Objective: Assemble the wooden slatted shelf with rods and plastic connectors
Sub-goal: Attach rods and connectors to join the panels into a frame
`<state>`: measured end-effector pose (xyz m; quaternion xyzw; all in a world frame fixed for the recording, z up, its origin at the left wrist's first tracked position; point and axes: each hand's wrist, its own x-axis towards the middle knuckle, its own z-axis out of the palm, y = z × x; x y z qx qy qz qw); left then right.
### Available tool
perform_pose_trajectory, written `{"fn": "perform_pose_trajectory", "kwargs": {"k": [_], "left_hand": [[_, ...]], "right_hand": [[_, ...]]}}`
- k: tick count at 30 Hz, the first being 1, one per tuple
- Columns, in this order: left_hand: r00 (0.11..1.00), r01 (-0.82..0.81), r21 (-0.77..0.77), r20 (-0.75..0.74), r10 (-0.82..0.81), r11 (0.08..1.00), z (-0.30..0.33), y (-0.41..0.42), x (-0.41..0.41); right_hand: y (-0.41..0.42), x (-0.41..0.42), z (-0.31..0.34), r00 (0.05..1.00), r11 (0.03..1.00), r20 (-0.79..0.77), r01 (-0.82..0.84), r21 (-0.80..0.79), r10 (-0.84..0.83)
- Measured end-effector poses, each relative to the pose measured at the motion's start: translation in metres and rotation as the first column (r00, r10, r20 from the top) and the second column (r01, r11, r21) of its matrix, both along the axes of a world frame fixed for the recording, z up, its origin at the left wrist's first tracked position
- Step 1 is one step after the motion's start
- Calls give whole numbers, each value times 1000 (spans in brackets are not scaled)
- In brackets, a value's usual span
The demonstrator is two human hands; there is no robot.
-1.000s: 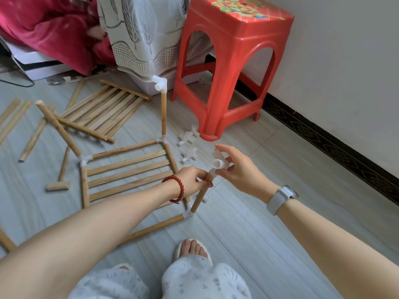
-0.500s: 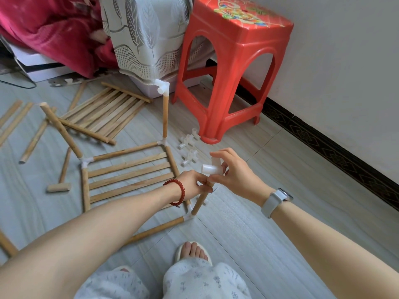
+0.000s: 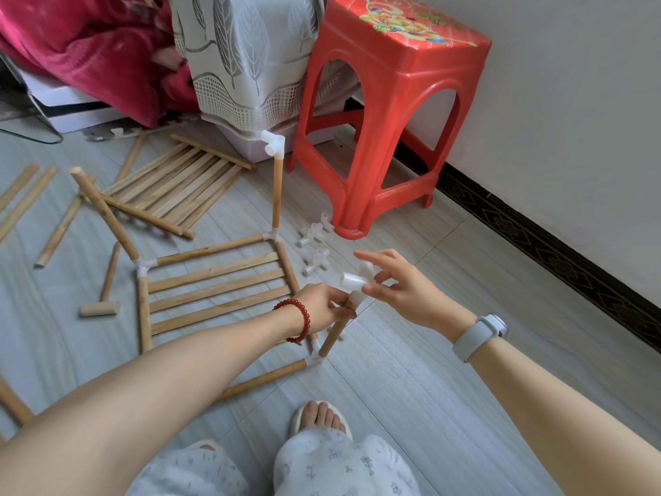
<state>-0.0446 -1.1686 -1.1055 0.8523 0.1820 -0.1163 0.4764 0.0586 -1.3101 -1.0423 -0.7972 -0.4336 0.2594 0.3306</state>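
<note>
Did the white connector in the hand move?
Yes. The white connector came down onto the top of the near rod; earlier it sat above the rod's tip.

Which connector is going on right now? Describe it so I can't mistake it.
Start at the red stool; loose connectors lie on the floor by its near leg. Nearer the camera, the right hand pinches a white connector atop the rod gripped by the left hand. It alone is off the floor, between both hands.
</note>
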Motion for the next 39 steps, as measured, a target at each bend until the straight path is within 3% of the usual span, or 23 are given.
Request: {"fn": "perform_pose_trajectory", "kwargs": {"k": [5, 8, 11, 15, 17, 21, 25, 33, 39], "left_hand": [[1000, 2, 20, -15, -2, 1000, -3, 1, -2], [1000, -25, 10, -14, 25, 1000, -1, 0, -5], [999, -27, 18, -24, 27, 999, 2, 1, -8], [999, -17, 23, -28, 17, 1000, 4, 1, -9], [1000, -4, 25, -13, 4, 1000, 5, 0, -9], [1000, -1, 25, -4, 1, 1000, 5, -1, -8], [1000, 11, 24, -6, -11, 1000, 5, -1, -5], [1000, 18, -16, -2, -18, 1000, 3, 0, -6], [1000, 9, -3, -7, -9, 1000, -4, 0, -9]], "right_hand": [[6, 4, 12, 936, 943, 231, -200, -267, 264], [9, 5, 18, 926, 977, 319, -168, -133, 202], [9, 12, 29, 969, 995, 241, -69, 71, 50], [1, 14, 30, 980, 963, 126, -116, -245, 151], [-2, 10, 27, 973, 935, 124, -147, -323, 196], [1, 9, 25, 970, 910, 96, -173, -377, 224], [10, 9, 27, 987, 909, -18, -153, -388, 159], [22, 5, 28, 992, 873, -85, -124, -472, 95], [11, -7, 10, 991, 964, -133, -51, -262, 17]]}}
